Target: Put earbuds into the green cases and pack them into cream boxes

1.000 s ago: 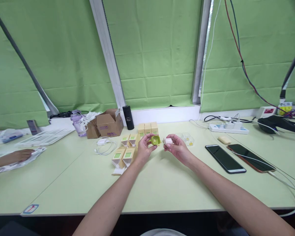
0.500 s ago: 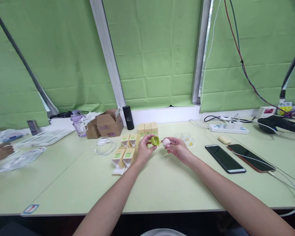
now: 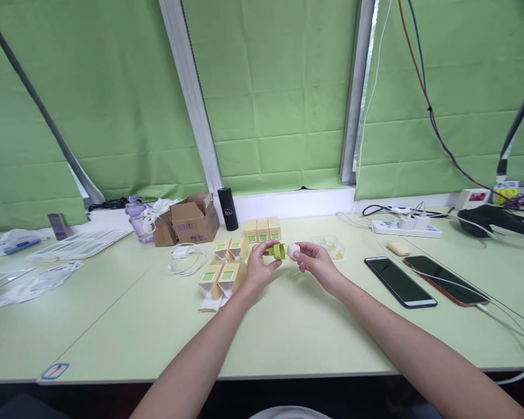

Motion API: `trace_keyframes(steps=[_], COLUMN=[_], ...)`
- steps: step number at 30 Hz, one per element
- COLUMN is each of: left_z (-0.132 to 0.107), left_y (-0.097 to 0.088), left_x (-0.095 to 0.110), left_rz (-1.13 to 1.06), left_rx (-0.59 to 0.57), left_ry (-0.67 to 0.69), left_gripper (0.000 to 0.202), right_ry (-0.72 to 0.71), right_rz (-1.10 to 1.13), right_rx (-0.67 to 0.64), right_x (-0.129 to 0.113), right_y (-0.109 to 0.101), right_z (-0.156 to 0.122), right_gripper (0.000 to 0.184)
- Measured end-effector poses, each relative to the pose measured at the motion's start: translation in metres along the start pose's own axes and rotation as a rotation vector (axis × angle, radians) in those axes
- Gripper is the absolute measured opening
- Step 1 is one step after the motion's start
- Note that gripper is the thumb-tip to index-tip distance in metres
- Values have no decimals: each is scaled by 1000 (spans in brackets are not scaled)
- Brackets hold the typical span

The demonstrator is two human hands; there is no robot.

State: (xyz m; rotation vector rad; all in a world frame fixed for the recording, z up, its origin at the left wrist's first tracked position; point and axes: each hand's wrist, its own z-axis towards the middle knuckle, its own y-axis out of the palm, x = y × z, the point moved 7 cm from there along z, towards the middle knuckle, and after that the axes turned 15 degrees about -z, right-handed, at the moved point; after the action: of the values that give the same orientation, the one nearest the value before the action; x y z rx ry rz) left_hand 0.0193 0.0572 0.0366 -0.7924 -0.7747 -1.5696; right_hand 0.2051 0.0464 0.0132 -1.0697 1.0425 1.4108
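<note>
closer to each other than half a second ago, a yellow-green cup-like piece [image 3: 279, 251] and a white rounded piece [image 3: 293, 251] are now facing across a narrow gap, the green one showing more side-on. the green piece is jutting rightward past the fingertips of the left hand [image 3: 262, 262], whose thumb and fingers are holding it in a close pinch. the white piece is sitting at the tips of the right hand [image 3: 314, 260], where thumb and forefinger are gripping it and leaving its left side exposed.

below them the pale table [image 3: 310, 326] is stretching between the forearms to its straight front edge, giving room toward the person. room is running tighter elsewhere: small cartons [image 3: 230, 276] are standing just left of the left hand, with more boxes [image 3: 262, 228] behind it, and a clear plastic tray [image 3: 332, 247] is lying just beyond the right hand. farther right, a black-screened phone [image 3: 399, 282] and an orange-edged phone [image 3: 448, 281] are lying side by side.

the cartons are bearing green labels too small to read. purple print on the brown cardboard box [image 3: 196, 224] and a white mark on the black bottle [image 3: 227, 209] are staying illegible. a sticker [image 3: 55, 370] is showing a red mark near the table's front edge.
</note>
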Motion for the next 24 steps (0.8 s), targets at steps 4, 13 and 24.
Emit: trace_keyframes(steps=[4,13,24], left_z=[-2,-4,-6], left_y=[4,7,10], left_x=[4,9,15], left_rz=[58,61,72], left_rx=[-24,-25,-40], left_ry=[35,37,42], left_gripper=[54,53,52], right_ry=[-26,-57,-81], right_rz=[-72,-176,-215], right_rx=[11,11,0], right_x=[-2,-5,-6], right_y=[0,1,2], right_z=[0,0,0], right_gripper=[46,46,44])
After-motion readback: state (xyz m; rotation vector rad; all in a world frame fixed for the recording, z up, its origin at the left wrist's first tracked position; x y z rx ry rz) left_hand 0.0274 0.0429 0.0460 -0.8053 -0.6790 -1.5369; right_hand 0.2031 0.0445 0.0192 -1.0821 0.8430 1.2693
